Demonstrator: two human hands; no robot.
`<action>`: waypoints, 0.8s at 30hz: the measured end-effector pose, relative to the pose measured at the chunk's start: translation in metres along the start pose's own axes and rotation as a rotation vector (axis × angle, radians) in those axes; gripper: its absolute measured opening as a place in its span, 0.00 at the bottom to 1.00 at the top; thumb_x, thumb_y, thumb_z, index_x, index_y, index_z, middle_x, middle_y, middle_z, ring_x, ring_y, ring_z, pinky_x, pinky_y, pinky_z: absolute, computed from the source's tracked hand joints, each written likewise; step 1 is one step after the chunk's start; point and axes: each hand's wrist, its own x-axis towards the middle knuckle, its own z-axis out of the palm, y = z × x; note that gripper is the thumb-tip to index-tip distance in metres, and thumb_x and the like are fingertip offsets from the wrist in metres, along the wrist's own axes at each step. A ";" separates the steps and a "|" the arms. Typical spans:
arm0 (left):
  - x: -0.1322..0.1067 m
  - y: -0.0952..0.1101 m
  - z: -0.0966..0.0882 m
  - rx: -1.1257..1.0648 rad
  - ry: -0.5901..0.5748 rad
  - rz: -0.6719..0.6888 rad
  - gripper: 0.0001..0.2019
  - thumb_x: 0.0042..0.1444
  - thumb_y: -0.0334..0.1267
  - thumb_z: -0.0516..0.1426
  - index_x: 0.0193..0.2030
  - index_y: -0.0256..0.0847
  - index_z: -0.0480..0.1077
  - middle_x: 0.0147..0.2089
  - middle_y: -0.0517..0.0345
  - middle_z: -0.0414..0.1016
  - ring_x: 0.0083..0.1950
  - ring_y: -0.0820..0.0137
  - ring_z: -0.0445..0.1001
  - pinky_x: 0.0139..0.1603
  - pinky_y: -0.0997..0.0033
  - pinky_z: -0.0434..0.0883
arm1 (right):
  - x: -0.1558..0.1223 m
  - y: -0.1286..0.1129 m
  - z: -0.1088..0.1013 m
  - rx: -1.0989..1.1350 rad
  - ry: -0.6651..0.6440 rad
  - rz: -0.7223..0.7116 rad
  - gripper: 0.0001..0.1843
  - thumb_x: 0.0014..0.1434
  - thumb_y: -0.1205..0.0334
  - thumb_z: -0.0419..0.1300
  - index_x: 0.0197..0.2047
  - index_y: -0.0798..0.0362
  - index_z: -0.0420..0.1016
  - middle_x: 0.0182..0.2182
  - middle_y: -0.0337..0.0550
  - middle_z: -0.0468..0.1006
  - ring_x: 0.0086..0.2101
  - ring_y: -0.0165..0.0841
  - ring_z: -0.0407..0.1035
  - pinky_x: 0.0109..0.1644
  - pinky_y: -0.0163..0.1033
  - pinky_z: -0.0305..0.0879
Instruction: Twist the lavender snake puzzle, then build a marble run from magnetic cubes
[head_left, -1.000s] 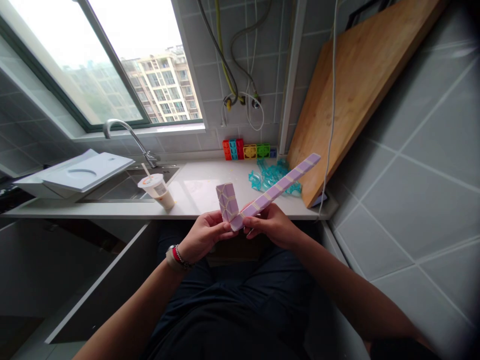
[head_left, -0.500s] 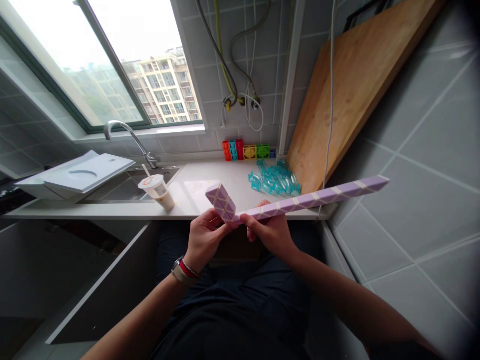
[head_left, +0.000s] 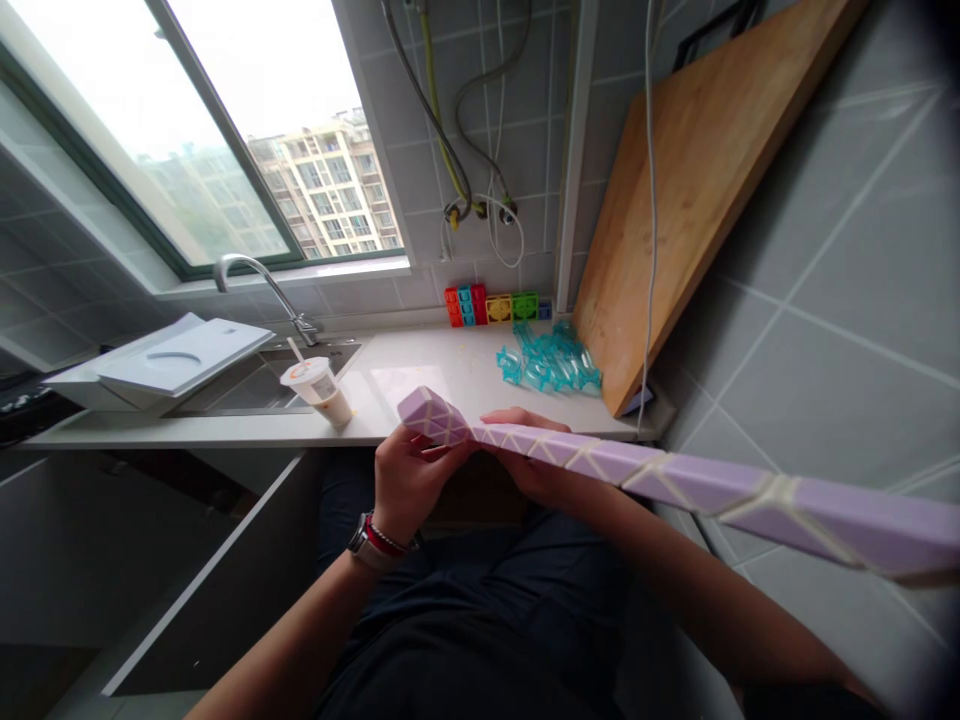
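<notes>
A purple snake cube puzzle (head_left: pixel 592 455) with pale edges spans both hands in front of the counter. Its short folded end sits in my left hand (head_left: pixel 416 470), whose fingers and thumb are closed around it. The long straight part runs right from there, across my right hand (head_left: pixel 536 470) and over the right forearm, and leaves the picture at the right edge. My right hand grips the puzzle close to the bend; its palm and some fingers are hidden behind the straight part. Both hands nearly meet at the bend.
On the white counter (head_left: pixel 405 350) stand a lidded drink cup (head_left: pixel 319 388) with a straw, a pile of turquoise plastic pieces (head_left: pixel 551 360) and colourful blocks (head_left: pixel 495 306). A sink (head_left: pixel 262 375) with a faucet (head_left: pixel 262 285) lies left. A wooden board (head_left: pixel 705 190) leans at the right.
The puzzle's long part has swung down and toward me; its far end now passes out of view at the right. The folded end has tilted lower, and my right hand has turned beneath the long part.
</notes>
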 end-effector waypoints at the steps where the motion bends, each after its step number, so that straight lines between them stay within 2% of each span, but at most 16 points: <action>1: 0.000 0.000 -0.002 0.006 -0.024 -0.010 0.19 0.42 0.41 0.74 0.37 0.37 0.75 0.35 0.55 0.84 0.38 0.62 0.84 0.40 0.64 0.83 | -0.001 0.005 0.000 -0.032 -0.002 0.013 0.12 0.68 0.54 0.60 0.49 0.51 0.77 0.44 0.48 0.83 0.38 0.37 0.79 0.41 0.39 0.76; 3: -0.001 -0.003 -0.005 0.055 -0.069 -0.030 0.18 0.44 0.42 0.74 0.37 0.38 0.74 0.36 0.55 0.83 0.38 0.63 0.83 0.40 0.65 0.82 | -0.003 0.016 0.003 -0.102 -0.007 0.070 0.12 0.68 0.52 0.60 0.43 0.51 0.79 0.37 0.46 0.84 0.31 0.35 0.78 0.34 0.38 0.73; 6: -0.001 -0.006 -0.007 0.132 -0.141 -0.062 0.17 0.47 0.44 0.72 0.35 0.39 0.71 0.33 0.57 0.81 0.36 0.66 0.81 0.36 0.68 0.80 | -0.006 0.026 0.010 -0.176 -0.012 0.151 0.14 0.67 0.50 0.60 0.37 0.52 0.78 0.28 0.44 0.81 0.26 0.35 0.76 0.31 0.38 0.70; 12: -0.005 -0.006 -0.001 0.160 -0.233 -0.108 0.16 0.48 0.45 0.72 0.33 0.39 0.72 0.29 0.61 0.76 0.32 0.70 0.77 0.34 0.73 0.77 | -0.001 0.019 0.012 -0.113 -0.011 0.305 0.15 0.66 0.49 0.60 0.36 0.53 0.74 0.25 0.42 0.79 0.24 0.34 0.73 0.28 0.35 0.66; 15: -0.002 -0.006 -0.002 0.163 -0.236 -0.091 0.16 0.49 0.44 0.71 0.39 0.39 0.74 0.32 0.59 0.78 0.35 0.69 0.78 0.37 0.72 0.77 | 0.001 0.020 0.010 -0.042 -0.041 0.375 0.19 0.65 0.45 0.61 0.33 0.53 0.74 0.23 0.42 0.77 0.23 0.33 0.71 0.27 0.35 0.66; 17: 0.003 -0.006 -0.004 0.168 -0.248 -0.060 0.21 0.50 0.43 0.70 0.49 0.40 0.75 0.34 0.60 0.78 0.37 0.69 0.78 0.41 0.70 0.77 | 0.002 0.024 0.009 0.015 -0.067 0.369 0.20 0.65 0.44 0.61 0.34 0.53 0.76 0.24 0.43 0.78 0.25 0.34 0.73 0.27 0.36 0.69; 19: 0.009 -0.004 -0.008 0.186 -0.316 -0.037 0.26 0.52 0.43 0.70 0.57 0.41 0.74 0.37 0.58 0.79 0.38 0.69 0.78 0.45 0.68 0.77 | 0.003 0.027 0.009 0.069 -0.091 0.336 0.19 0.65 0.44 0.61 0.38 0.53 0.78 0.28 0.44 0.79 0.28 0.35 0.75 0.29 0.37 0.72; 22: 0.013 -0.003 -0.010 0.184 -0.443 -0.063 0.20 0.57 0.45 0.66 0.55 0.41 0.76 0.44 0.53 0.81 0.42 0.66 0.78 0.45 0.66 0.77 | 0.003 0.029 0.008 0.146 -0.111 0.326 0.18 0.66 0.45 0.60 0.45 0.52 0.77 0.30 0.43 0.79 0.29 0.36 0.76 0.30 0.38 0.74; 24: 0.013 -0.005 -0.009 0.146 -0.488 -0.137 0.18 0.59 0.48 0.64 0.51 0.40 0.78 0.43 0.52 0.81 0.42 0.64 0.79 0.43 0.66 0.78 | 0.003 0.028 0.007 0.200 -0.115 0.363 0.18 0.66 0.46 0.60 0.48 0.52 0.74 0.27 0.40 0.78 0.25 0.34 0.75 0.28 0.37 0.73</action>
